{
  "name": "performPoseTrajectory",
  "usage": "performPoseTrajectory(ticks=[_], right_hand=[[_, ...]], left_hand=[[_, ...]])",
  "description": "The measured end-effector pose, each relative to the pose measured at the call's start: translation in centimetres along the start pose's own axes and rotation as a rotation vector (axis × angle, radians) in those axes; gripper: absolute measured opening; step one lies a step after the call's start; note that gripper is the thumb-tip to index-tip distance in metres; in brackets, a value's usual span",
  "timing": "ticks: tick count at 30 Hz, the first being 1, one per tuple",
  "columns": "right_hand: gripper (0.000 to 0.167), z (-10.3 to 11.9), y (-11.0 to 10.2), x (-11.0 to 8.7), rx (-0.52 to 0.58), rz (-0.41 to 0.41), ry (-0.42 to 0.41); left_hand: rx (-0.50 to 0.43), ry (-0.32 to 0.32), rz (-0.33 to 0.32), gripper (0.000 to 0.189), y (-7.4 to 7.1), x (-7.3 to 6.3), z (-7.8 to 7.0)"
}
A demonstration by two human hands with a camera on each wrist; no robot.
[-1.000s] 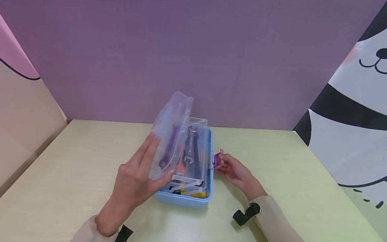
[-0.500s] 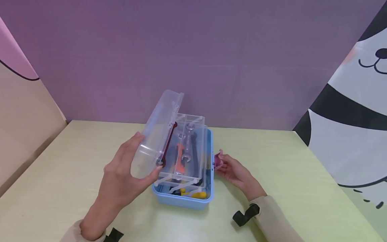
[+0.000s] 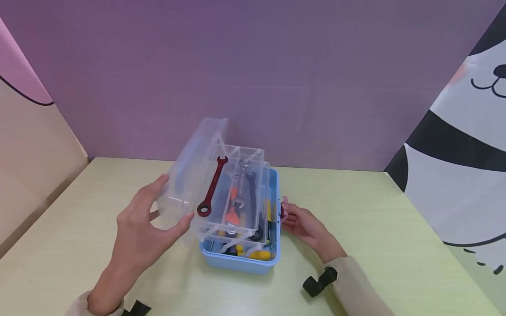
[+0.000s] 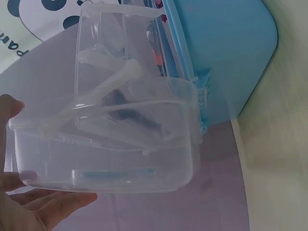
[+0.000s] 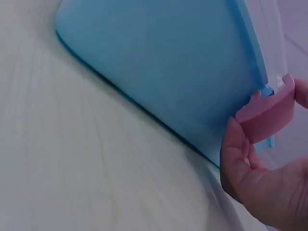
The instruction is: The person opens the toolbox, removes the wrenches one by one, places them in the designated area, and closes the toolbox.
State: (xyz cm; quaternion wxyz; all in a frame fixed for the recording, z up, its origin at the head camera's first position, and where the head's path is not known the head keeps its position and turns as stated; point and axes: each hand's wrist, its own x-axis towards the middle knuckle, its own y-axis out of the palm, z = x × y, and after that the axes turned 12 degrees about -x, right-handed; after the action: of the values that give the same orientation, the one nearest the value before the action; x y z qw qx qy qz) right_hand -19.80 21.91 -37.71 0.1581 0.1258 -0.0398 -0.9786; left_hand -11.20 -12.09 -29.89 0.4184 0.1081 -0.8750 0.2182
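Note:
A light blue toolbox (image 3: 241, 265) stands on the table, its clear lid (image 3: 193, 158) swung up to the left with clear tiered trays (image 3: 247, 228) lifted beneath. My left hand (image 3: 136, 230) holds the lid's near end between thumb and fingers; in the left wrist view its fingertips (image 4: 72, 204) lie along the lid's outer face. At the toolbox's right side, my right hand (image 3: 306, 226) pinches a pink latch (image 5: 267, 115). A dark red wrench (image 3: 212, 188) rests in the top tray, beside a silver wrench (image 3: 242, 184) and an orange-handled tool (image 3: 232, 215).
Yellow-handled tools (image 3: 258, 255) lie in the bottom of the toolbox. The pale table (image 3: 356, 210) extends on both sides, with a purple backdrop (image 3: 253, 79) behind it and a panda-printed panel (image 3: 462, 184) at the right.
My left hand has swung the lid leftward and down, and the trays have spread with it. The red wrench now shows uncovered. The right hand stays at the latch.

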Motion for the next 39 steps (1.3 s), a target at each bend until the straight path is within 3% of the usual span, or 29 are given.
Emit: performPoseTrajectory(ticks=[12, 26, 39], right_hand=[[0.030, 0.0, 0.5, 0.5, -0.046, -0.041, 0.034], [0.029, 0.1, 0.5, 0.4, -0.048, -0.053, 0.049], [0.027, 0.1, 0.6, 0.4, -0.041, -0.051, 0.050]], left_hand=[[-0.087, -0.163, -0.077, 0.065, -1.4, -0.4, 1.2], [-0.237, -0.452, -0.109, 0.059, -2.5, -0.9, 2.2], [-0.280, -0.508, -0.092, 0.057, -3.4, -1.3, 3.2]])
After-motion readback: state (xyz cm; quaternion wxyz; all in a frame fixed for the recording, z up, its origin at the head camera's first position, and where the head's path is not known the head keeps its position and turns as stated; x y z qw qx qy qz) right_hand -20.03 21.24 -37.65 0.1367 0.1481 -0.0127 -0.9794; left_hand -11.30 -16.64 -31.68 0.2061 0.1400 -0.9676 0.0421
